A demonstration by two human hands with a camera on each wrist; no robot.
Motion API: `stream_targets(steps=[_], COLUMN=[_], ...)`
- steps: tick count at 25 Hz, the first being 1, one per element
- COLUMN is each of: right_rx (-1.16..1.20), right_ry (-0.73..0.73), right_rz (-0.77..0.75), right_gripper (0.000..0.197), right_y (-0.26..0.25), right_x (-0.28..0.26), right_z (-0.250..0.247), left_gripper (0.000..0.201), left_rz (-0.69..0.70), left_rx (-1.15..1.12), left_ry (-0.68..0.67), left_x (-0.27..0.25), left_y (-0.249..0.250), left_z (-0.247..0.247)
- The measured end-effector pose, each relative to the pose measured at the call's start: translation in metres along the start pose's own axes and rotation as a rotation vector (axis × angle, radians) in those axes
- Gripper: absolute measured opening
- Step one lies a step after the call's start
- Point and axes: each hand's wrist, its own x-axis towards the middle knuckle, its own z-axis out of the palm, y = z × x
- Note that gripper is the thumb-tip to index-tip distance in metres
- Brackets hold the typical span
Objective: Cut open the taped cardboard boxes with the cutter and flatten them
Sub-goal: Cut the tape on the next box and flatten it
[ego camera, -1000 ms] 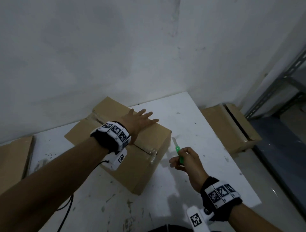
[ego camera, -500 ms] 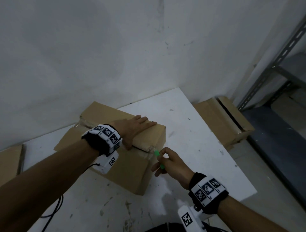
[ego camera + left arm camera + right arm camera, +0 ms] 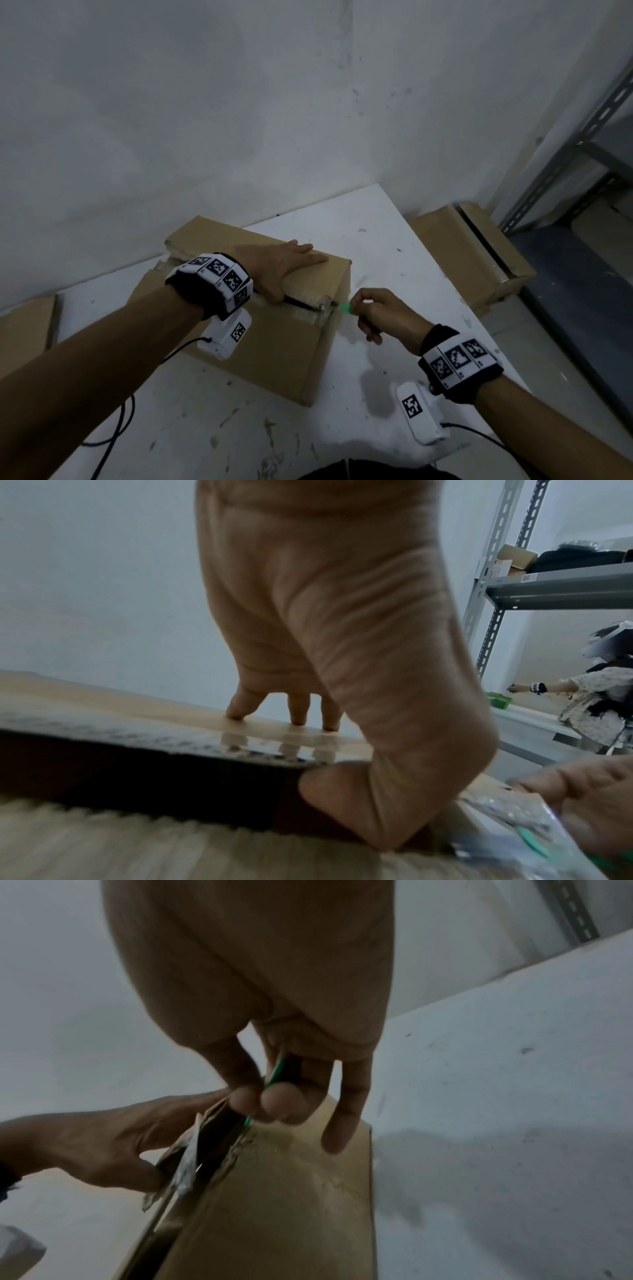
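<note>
A brown cardboard box (image 3: 274, 342) lies on the white table (image 3: 394, 260), its top seam covered with clear tape (image 3: 310, 310) and partly split into a dark slit. My left hand (image 3: 287, 267) lies flat on the far top flap with straight fingers (image 3: 298, 710), the thumb at the slit. My right hand (image 3: 383, 315) pinches a green cutter (image 3: 346, 306) at the seam's right end, by the box's edge. In the right wrist view the green cutter (image 3: 277, 1069) sits between thumb and fingers, above the torn seam of the box (image 3: 274, 1204). The blade tip is hidden.
A second cardboard box (image 3: 479, 260) sits off the table's right edge, and a flat cardboard piece (image 3: 24, 332) lies at the far left. A grey metal shelf (image 3: 582, 144) stands to the right. Another person (image 3: 596, 696) works at a far table. Cables hang from both wrist units.
My right hand has moved left from the open table to the box's right end, bringing the green cutter to the taped seam. The left hand stays flat on the box top.
</note>
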Motion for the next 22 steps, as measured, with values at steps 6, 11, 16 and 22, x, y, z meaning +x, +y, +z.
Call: stream_targets(steps=[6, 11, 16, 22], right_rx=[-0.021, -0.007, 0.087, -0.35], right_ry=[-0.094, -0.164, 0.049, 0.367], right_rz=[-0.023, -0.012, -0.106, -0.54], right_gripper=[0.014, 0.017, 0.024, 0.016], right_y=[0.001, 0.015, 0.021, 0.019], right_x=[-0.007, -0.014, -0.018, -0.025], right_z=[0.002, 0.013, -0.002, 0.006], left_gripper=[0.11, 0.107, 0.082, 0.071], left_rz=[-0.004, -0.015, -0.104, -0.206], left_rx=[-0.02, -0.068, -0.122, -0.295], left_ry=[-0.013, 0.032, 0.306, 0.394], left_x=[0.002, 0.0, -0.015, -0.023], left_y=[-0.003, -0.005, -0.003, 0.01], left_z=[0.001, 0.012, 0.043, 0.071])
